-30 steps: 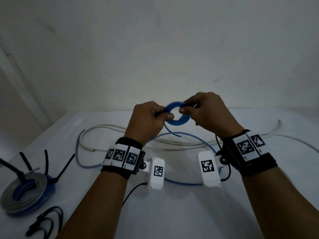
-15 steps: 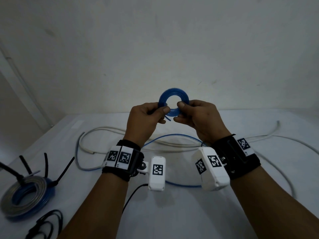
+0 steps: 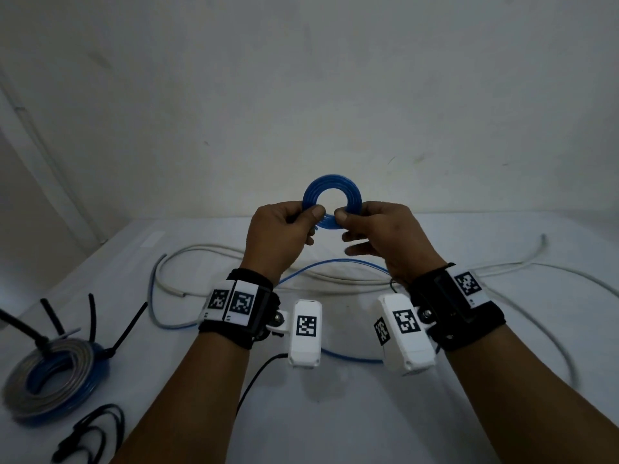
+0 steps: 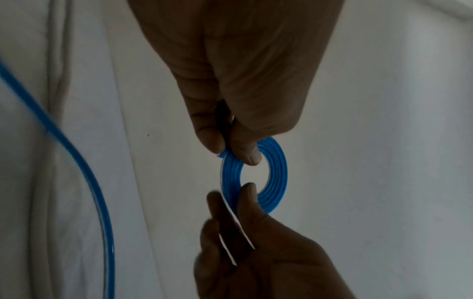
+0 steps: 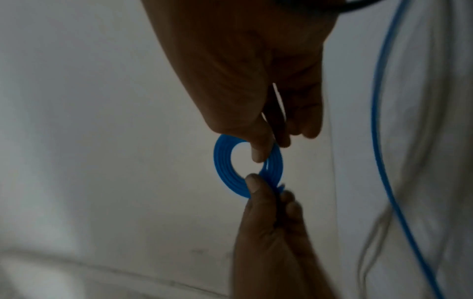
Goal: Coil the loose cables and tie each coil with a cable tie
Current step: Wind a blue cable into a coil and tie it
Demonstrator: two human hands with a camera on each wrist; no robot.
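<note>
Here a small blue coil (image 3: 332,203) is held upright in the air above the white table (image 3: 351,413), in front of the pale wall (image 3: 301,95), its open middle facing the head camera. The lower left of the coil is pinched between the thumb and curled fingers of the left hand (image 3: 279,234), and the lower right is pinched in the same way by the right hand (image 3: 385,234); the remaining right fingers are seen loosely spread below the coil. In the left wrist view the coil (image 4: 256,176) is caught between two thumbs, one above and one below. Below the coil, on the table, a loose blue cable (image 3: 335,262) and a loose white cable (image 3: 207,251) are laid in wide curves. Far to the left of the coil, near the table's front, a stack of finished coils (image 3: 50,380) is set, with black cable ties (image 3: 130,326) sticking up from it. A black cord (image 3: 90,433) lies just in front of that stack.
</note>
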